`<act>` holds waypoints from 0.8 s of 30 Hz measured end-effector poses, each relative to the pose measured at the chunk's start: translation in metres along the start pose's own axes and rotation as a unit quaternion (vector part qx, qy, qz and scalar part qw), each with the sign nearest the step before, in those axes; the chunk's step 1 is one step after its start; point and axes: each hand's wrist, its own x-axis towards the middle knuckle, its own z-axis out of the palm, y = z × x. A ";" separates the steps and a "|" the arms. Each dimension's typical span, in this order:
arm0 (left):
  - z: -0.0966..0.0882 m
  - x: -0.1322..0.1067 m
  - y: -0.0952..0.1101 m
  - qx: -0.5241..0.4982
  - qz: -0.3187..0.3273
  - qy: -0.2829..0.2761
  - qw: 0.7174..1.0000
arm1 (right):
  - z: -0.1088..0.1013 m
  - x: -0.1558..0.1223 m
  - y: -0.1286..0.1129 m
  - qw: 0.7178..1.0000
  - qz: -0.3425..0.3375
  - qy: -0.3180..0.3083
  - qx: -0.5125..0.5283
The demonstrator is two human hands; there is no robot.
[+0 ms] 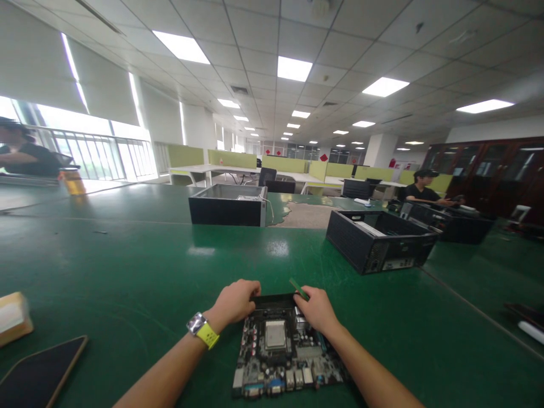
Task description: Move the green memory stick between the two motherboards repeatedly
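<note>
A motherboard [304, 351] lies flat on the green table in front of me, its ports facing me. A square metal-topped processor [275, 334] sits near its middle. At the far left corner, my left hand [238, 303] is closed on the board's edge, fingertips curled at one end of a long black strip [274, 299]. My right hand [317, 306] is closed at the strip's other end. A thin green strip [298, 288], perhaps a memory module, sticks out between its thumb and fingers. My right fingertips are partly hidden.
Open black computer cases stand beyond the board, one at centre [227, 211] and another at right [374, 241]. A dark phone or tablet [42, 371] and a yellowish block [15, 317] lie at left. People sit at far left and right.
</note>
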 end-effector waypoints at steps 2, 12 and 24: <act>-0.001 -0.001 0.003 0.018 0.008 -0.003 1.000 | 0.000 0.000 0.000 1.000 -0.002 -0.002 0.004; -0.002 -0.008 0.025 0.132 0.086 0.036 0.987 | -0.001 0.000 -0.002 1.000 0.000 -0.001 0.005; -0.013 -0.012 0.030 0.116 0.073 0.042 0.990 | 0.000 -0.001 -0.002 1.000 -0.008 0.004 0.013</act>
